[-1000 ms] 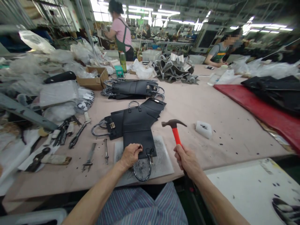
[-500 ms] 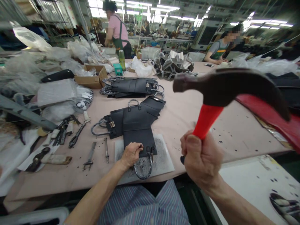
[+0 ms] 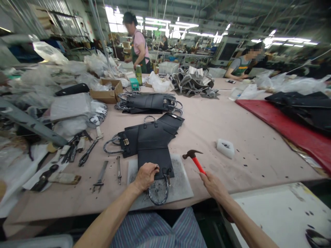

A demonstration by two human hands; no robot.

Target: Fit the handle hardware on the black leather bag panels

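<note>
L hand (image 3: 145,176) is resting on a flat blk leather-look bag panel (image 3: 154,157), fingertips pinching a small dark piece (image 3: 157,167), too small to ID. Panel's near end is lying on a white blk-speckled flat slab (image 3: 183,179), pinkish-beige table (image 3: 219,120). R hand (image 3: 211,183) is gripping a red-handled dark-metal claw hammer (image 3: 197,163), fingers wrapped closed, hammer's head pointing L nr slab.

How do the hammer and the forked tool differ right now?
The hammer is in the right grip; the forked tool lies on the table.
The hammer has a red handle and dark head; the forked tool looks greyish throughout.
The hammer's head sits crosswise on its handle; the forked tool's prongs run on along its length.
Both are slim hand tools.
</note>
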